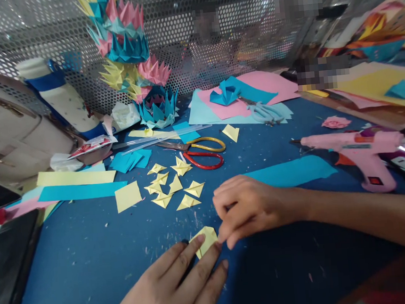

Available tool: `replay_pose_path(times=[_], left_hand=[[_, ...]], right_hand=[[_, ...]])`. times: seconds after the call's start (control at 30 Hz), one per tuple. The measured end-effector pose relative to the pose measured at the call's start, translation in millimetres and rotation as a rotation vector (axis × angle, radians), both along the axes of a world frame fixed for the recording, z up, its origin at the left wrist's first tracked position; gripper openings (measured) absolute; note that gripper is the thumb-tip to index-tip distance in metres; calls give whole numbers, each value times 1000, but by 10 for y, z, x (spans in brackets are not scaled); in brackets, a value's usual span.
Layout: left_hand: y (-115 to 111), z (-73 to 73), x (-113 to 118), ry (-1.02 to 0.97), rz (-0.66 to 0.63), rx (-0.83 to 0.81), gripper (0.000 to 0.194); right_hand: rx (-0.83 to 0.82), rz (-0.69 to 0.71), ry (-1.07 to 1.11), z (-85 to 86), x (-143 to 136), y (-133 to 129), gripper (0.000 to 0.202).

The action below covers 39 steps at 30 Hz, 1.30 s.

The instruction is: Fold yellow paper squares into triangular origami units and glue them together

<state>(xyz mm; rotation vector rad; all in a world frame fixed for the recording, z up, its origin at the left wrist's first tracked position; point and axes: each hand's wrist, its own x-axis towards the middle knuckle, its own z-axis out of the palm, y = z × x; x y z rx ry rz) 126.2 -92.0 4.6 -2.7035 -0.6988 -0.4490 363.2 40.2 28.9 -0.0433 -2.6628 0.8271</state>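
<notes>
A small pale yellow paper piece (208, 240), partly folded, lies on the blue table in front of me. My left hand (184, 272) rests flat over its lower part, fingers stretched out and pressing it down. At the paper's right edge is my right hand (253, 209), fingers curled and tips pinching at the corner; the exact grip is partly hidden. Just beyond the hands are several folded yellow paper points (162, 200) and a flat yellow paper square (128, 197). A blue paper strip (289, 172) extends behind my right wrist.
Scissors with red and yellow handles (202, 154) lie mid-table. A pink glue gun (361, 150) is at right, blue-handled scissors (265, 112) on coloured sheets behind. Phones (12, 268), a bottle (63, 98) and a bag (12, 126) line the left. A folded-paper tower (158, 106) stands behind.
</notes>
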Motion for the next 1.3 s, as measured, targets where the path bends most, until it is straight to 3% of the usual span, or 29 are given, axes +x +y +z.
replay_pose_path(times=[0.13, 0.3, 0.53, 0.73, 0.87, 1.0, 1.1, 1.2, 1.3], left_hand=[[9, -3, 17, -22, 11, 18, 44], [25, 115, 19, 71, 4, -11, 41], [-3, -60, 12, -47, 17, 20, 42], [30, 83, 18, 14, -1, 9, 42], [45, 125, -1, 33, -2, -13, 44], [33, 102, -33, 55, -8, -78, 40], [5, 27, -41, -129, 0, -59, 41], [-8, 2, -30, -166, 13, -98, 40], [9, 106, -13, -83, -2, -107, 37]], right_hand=[[151, 88, -33, 41, 30, 96, 34], [140, 121, -61, 7, 37, 127, 33], [97, 137, -55, -32, 28, 123, 35], [175, 37, -62, -40, 18, 145, 40], [304, -9, -47, -26, 21, 124, 35], [590, 19, 54, 12, 13, 57, 24], [785, 100, 153, 40, -1, 3, 23], [848, 136, 204, 49, -19, -36, 23], [862, 134, 219, 38, -38, -59, 25]])
